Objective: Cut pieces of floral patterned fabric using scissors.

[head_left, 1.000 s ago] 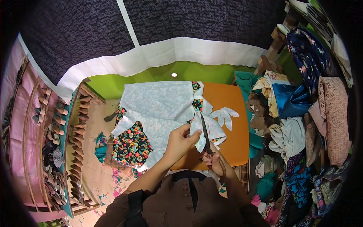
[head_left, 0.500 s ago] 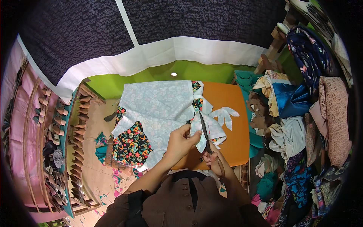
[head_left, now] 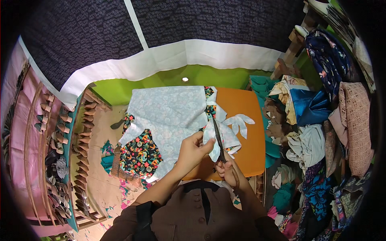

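Note:
A floral fabric (head_left: 169, 102), its pale reverse side up, is spread over the orange table (head_left: 241, 104). One corner is folded back at the lower left and shows the black floral print. My left hand (head_left: 196, 148) pinches an edge of this fabric between thumb and fingers. My right hand (head_left: 228, 172) grips a pair of dark scissors (head_left: 218, 138), the blades pointing away from me along the fabric just right of my left fingers. A pale leaf-shaped cut piece (head_left: 240, 122) lies on the table to the right of the blades.
Piles of folded and crumpled cloth (head_left: 307, 144) crowd the right side. Wooden shoe forms line a rack (head_left: 82, 160) on the left. Fabric scraps (head_left: 125, 193) are scattered on the floor at the lower left. A dark patterned curtain (head_left: 209, 22) hangs beyond the table.
The scissor blades look closer together than before. Both hands keep nearly the same place, and the fabric has barely moved.

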